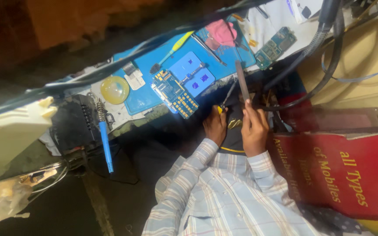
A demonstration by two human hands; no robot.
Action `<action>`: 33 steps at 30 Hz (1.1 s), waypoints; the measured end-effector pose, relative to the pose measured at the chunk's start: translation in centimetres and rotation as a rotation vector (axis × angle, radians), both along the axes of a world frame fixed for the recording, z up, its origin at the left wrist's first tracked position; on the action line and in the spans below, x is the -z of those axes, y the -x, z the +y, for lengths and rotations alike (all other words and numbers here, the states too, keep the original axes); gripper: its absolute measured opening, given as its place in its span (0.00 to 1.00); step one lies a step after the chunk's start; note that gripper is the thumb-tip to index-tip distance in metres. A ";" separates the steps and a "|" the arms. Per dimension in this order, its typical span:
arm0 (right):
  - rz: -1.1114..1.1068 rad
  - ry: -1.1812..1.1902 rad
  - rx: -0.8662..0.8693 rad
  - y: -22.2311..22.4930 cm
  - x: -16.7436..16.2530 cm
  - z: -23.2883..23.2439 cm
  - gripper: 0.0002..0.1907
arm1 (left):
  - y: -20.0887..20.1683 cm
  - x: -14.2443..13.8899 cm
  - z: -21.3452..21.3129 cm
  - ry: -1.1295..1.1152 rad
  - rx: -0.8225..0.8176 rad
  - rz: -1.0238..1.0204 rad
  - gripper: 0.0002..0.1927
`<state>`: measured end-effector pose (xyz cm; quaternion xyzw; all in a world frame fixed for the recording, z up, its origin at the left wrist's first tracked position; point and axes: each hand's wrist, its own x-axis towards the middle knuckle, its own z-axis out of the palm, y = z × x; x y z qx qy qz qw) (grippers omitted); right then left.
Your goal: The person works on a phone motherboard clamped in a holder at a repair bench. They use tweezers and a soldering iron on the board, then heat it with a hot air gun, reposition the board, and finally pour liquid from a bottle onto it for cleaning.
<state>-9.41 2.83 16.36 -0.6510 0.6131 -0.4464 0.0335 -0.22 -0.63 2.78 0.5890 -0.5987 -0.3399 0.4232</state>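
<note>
My left hand [215,126] grips a thin metal tool with a yellow collar [225,101], its tip pointing up toward the bench edge. My right hand [254,131] holds a narrow, dark flat strip [241,81] upright between thumb and fingers, just right of the tool. Both hands sit close together below the blue work mat [154,59]. On the mat lies a phone circuit board with a keypad [174,92] beside a blue board holder [194,73]. Plaid sleeves cover both of my forearms.
A yellow-green toothbrush [176,46], pink cloth [222,31] and green circuit board [274,46] lie on the bench. A yellow round dish [114,89] and a blue-handled soldering iron [105,142] are at left. Black hoses [324,26] hang at right above a red signboard [337,170].
</note>
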 end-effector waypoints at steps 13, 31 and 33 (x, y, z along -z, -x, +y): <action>-0.025 0.076 0.097 0.5 0.2 0.3 0.18 | 0.3 1.3 -0.4 0.019 0.009 -0.073 0.12; -0.011 -0.016 0.004 0.7 -0.5 0.4 0.18 | 0.0 0.1 0.4 0.019 -0.011 0.073 0.06; 0.024 -0.023 0.000 1.1 -1.1 0.3 0.18 | 0.0 -0.1 0.5 0.080 -0.034 0.075 0.05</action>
